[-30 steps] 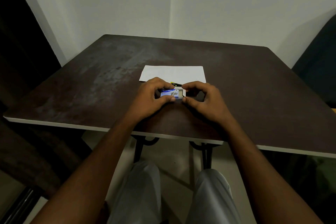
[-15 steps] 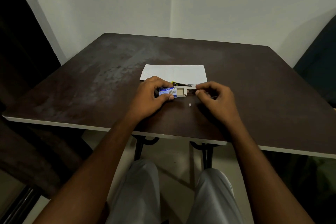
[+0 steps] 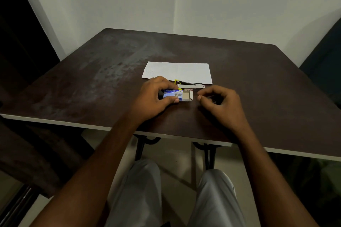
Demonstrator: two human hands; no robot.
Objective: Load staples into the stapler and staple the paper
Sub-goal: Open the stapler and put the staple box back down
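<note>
Staple box (image 3: 177,95) on bench (image 3: 258,79), tray slid out right. Left hand (image 3: 156,96) fingers clamp box sleeve. Right hand (image 3: 219,100) just right of box, fingers pinched; contents unclear. Stapler (image 3: 190,84) open just behind box, paper (image 3: 177,72) beyond. Advice: steady sleeve, lift strip flat, unbroken.

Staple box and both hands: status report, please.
Left hand grips small blue cardboard staple box, inner tray out. Right hand pinched shut, contents unclear. Yellow-and-black stapler open beside white paper. Nothing obstructing.

Matt, worn dark table (image 3: 110,72); white paper (image 3: 177,72); printed cardboard staple box (image 3: 178,95); bright metal stapler (image 3: 190,85).
</note>
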